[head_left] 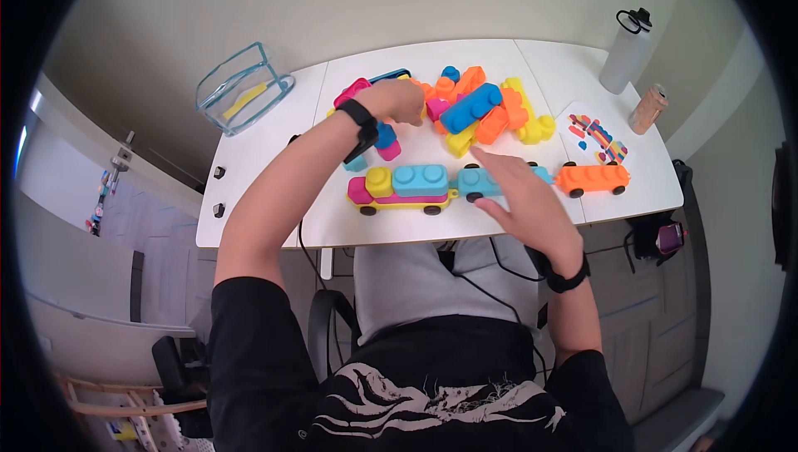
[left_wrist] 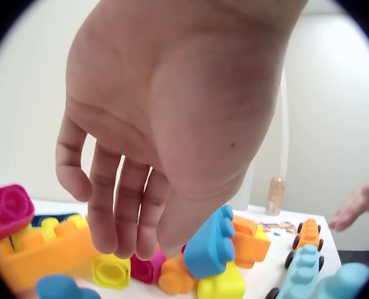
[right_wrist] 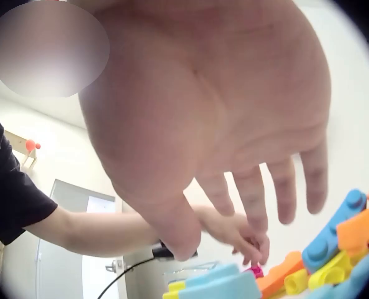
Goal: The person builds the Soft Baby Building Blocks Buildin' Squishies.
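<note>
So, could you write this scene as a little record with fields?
Left grip: over the block pile, fingers loosely bent, nothing visibly held
Right grip: near the light-blue car, fingers fairly straight, empty
Row, left to right: loaded car, light-blue car, orange car
Right side: bottle, can, picture sheet
Left side: clear case
Surface: white table

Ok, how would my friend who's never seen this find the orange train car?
Start at the white table and, in the head view, find the toy train along the edge nearest the person. Follow it past the right hand to its right end. The orange car there is the only orange thing on wheels; the middle car beside it is light blue.
</note>
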### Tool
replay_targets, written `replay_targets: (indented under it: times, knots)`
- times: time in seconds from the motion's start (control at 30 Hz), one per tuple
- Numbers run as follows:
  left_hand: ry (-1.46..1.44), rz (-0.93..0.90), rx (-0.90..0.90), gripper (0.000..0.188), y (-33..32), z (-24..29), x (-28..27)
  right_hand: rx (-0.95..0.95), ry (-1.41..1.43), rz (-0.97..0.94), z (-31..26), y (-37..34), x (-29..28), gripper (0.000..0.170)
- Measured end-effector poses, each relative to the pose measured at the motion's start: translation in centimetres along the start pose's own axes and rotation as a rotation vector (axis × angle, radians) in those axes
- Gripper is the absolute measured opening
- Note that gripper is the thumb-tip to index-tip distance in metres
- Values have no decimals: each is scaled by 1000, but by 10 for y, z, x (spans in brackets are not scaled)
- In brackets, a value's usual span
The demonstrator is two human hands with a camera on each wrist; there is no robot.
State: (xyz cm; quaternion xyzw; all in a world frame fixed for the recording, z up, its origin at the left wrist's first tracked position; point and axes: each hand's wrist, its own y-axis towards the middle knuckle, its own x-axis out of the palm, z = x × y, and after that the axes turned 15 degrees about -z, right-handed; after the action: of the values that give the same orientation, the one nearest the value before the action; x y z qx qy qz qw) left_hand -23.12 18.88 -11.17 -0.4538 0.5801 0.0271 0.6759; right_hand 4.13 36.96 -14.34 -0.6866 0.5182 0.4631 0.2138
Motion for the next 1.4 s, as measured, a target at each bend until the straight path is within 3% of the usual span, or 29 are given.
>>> replay_targets:
  times: [0.1, 0.33, 0.4, 0.5, 0.6, 0.7, 0.87, 0.93, 1.07, 1.2, 1.27, 1.4]
  knots:
    - [-158, -9, 14, 27, 50, -8, 19, 71, -42, 26, 9, -13, -21, 68]
    - [-203, -24, -24, 27, 55, 21, 19, 205, -2, -50, 36, -27, -29, 65]
    - [-193, 58, -33, 26, 49, 24, 17, 215, 5, -63, 39, -28, -29, 65]
    - [-322, 42, 36, 26, 79, 1, 35, 221, -20, -62, 42, -30, -30, 66]
    - [-264, 50, 14, 28, 73, 3, 34, 219, -5, -52, 41, -31, -32, 66]
    - [-216, 215, 54, 33, 59, -10, 29, 210, -5, -40, 43, -33, -32, 66]
    - [-191, 251, -7, 38, 8, -21, 4, 200, 18, -41, 43, -33, -33, 63]
    - [-164, 288, 93, 38, -13, -30, -2, 192, 12, -45, 41, -32, -32, 62]
    - [-129, 58, 244, 33, -74, -19, -13, 125, 38, -22, 34, -27, -24, 59]
    - [-88, -26, 270, 32, -115, 8, -7, 43, 56, -77, 26, -14, -11, 59]
    - [-93, -24, 291, 33, -126, 21, 0, -68, 33, -37, 24, -6, 2, 60]
    - [-22, 50, 228, 29, -136, 35, 8, -114, 26, -28, 7, 11, 25, 62]
